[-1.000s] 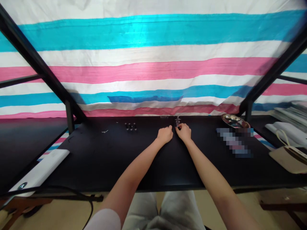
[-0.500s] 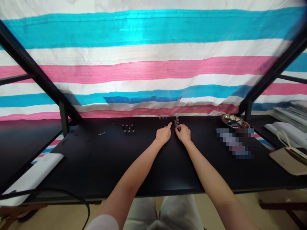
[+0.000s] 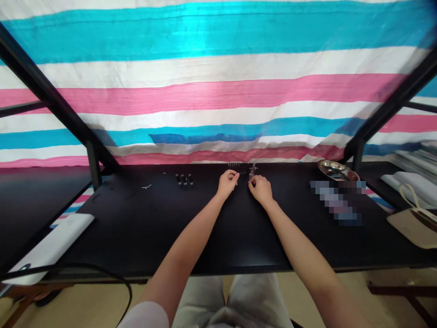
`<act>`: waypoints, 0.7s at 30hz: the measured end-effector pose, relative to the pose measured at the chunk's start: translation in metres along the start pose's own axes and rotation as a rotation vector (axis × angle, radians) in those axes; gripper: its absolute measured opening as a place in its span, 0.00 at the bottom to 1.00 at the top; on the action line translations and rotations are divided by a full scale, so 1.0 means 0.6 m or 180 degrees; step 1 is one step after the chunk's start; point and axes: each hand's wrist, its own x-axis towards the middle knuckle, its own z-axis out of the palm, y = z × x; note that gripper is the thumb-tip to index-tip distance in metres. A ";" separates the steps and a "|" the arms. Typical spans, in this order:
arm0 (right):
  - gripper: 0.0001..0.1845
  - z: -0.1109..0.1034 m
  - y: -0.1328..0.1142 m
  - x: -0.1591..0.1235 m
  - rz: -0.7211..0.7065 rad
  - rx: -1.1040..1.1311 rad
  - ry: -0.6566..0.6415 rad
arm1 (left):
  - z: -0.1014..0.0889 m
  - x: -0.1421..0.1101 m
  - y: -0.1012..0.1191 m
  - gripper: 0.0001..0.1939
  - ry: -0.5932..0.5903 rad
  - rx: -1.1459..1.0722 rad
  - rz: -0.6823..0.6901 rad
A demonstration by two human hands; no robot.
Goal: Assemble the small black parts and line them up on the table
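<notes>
Striped sheeting hung behind a black table. At far left lay a white case, then a pale scrap, then three dark cylinders side by side. Next came a row of tiny pins near the back edge, just beyond the left hand; its thumb and forefinger were drawn close, but whether they pinched anything I could not tell. Right of it, toward the back, was the small part, its near end clamped between the thumb and fingertips of the right hand. It looked light and stiff, probably smooth, with thin prongs at the far end that might bend or snap; the thicker near end seemed the safer place to take hold, with a gentle pinch. Farther right sat a shiny dish and a beige pouch.
</notes>
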 end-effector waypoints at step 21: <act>0.06 -0.026 -0.023 -0.010 -0.0551 -0.0699 -0.0145 | 0.008 -0.025 0.027 0.11 0.0327 0.0732 0.0533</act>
